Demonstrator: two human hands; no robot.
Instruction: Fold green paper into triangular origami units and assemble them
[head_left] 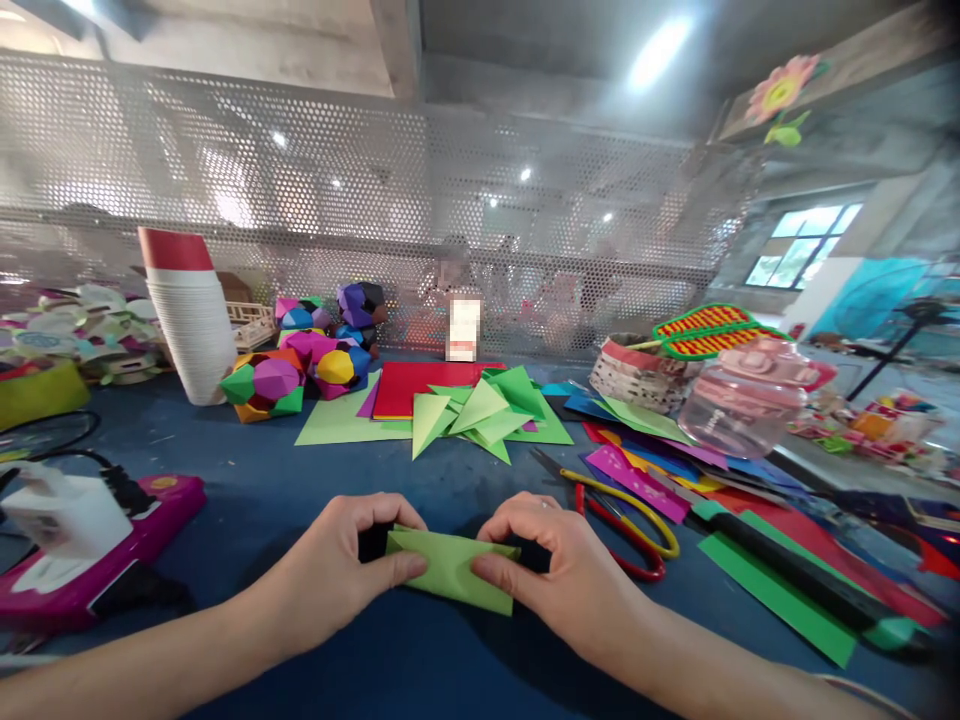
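A folded green paper strip is held level between both hands, low in the middle of the head view. My left hand pinches its left end, thumb on the near face and fingers behind. The right end is pinched the same way by my right hand. Beyond the hands, folded light-green paper pieces lie in a loose pile on green sheets and a red sheet. Scissors with red and yellow handles rest just past my right hand.
A purple power strip with a white plug lies left. Stacked paper cups and coloured paper balls stand behind. At right are a clear pink-lidded bottle, a black-and-green cutter and coloured paper strips.
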